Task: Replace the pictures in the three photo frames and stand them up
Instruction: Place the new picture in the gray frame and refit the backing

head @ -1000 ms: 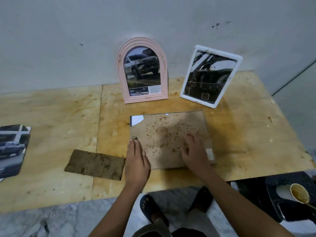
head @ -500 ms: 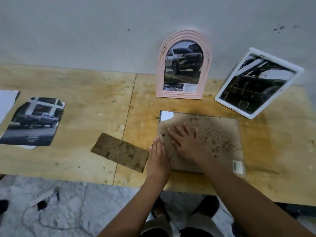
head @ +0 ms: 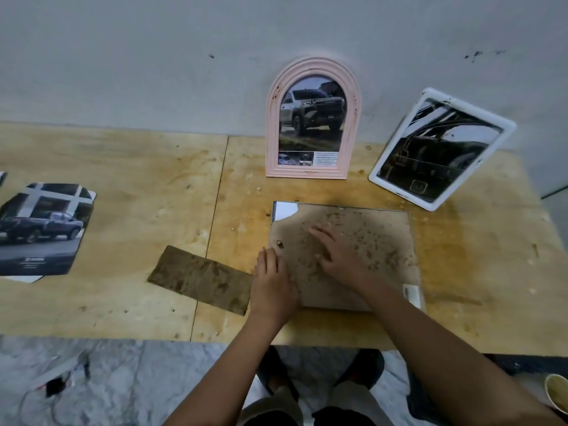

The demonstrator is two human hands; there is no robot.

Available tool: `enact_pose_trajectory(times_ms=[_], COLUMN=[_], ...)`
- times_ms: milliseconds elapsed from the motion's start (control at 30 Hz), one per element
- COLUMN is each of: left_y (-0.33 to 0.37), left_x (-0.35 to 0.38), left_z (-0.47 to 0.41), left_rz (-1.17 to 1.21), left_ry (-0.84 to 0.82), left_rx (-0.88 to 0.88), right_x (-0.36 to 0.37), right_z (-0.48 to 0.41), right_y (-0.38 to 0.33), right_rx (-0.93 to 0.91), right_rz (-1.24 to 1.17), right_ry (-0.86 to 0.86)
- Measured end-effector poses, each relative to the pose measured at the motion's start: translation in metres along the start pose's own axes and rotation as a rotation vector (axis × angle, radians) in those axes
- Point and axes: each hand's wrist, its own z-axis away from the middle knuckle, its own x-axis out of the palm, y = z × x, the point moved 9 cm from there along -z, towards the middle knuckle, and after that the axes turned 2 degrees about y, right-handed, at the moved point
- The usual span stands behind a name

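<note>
While the third frame [head: 384, 241] lies face down near the front edge of the surface [head: 123, 179], both hands rest on it. The right hand [head: 341, 256] lies flat on the brown backing, fingers [head: 319, 233] apart. The left hand [head: 272, 284] rests on the 9 o'clock edge, fingers straight and together, just short of a small clip [head: 279, 243].

Hazards, as judged:
- The backing is torn at its 11 o'clock corner [head: 284, 210]; prying there would probably lengthen the tear.
- Heavy pressure from the palm may crack any glass underneath.
- A brown strip [head: 203, 279] at 9 o'clock looks like a detached prop; without it this frame may not stand.

Count:
- Frames: three. The pink arched frame [head: 313, 61] stands at 12 o'clock and the white frame [head: 428, 204] leans tilted at 2 o'clock, both against the wall [head: 153, 56]; one lies flat.
- Loose pictures: one [head: 43, 229], well apart at 9 o'clock.
- Brown strips: one.
- Clips visible: one.
</note>
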Motion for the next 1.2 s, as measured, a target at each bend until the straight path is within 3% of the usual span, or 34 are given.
enact_pose_trajectory(times_ms=[133,300,433,633,933,1067,1200], left_y=[0.005,0.056,0.082,0.082,0.083,0.086,0.099], left_x=[-0.012,0.006,0.034,0.045,0.05,0.046,0.043], left_z=[-0.009,-0.017,-0.022,-0.025,-0.025,-0.022,-0.024], left_rz=[0.071,0.102,0.063,-0.083,-0.085,-0.056,-0.084], left_ry=[0.129,0.105,0.001,0.014,0.002,-0.048,-0.116], left_rx=[0.026,0.225,0.291,0.241,0.256,0.212,0.135], right_x=[-0.023,-0.036,-0.03,-0.018,-0.012,-0.042,-0.068], right_z=[0.045,0.101,0.117,0.11,0.106,0.118,0.141], right_y=[0.04,0.085,0.1,0.113,0.113,0.118,0.143], right_rx=[0.124,0.275,0.313,0.343,0.391,0.302,0.434], right_rz=[-0.009,-0.062,0.066,0.253,0.156,-0.182,-0.32], right_ry=[0.254,0.479,0.434,0.238,0.096,0.356,0.566])
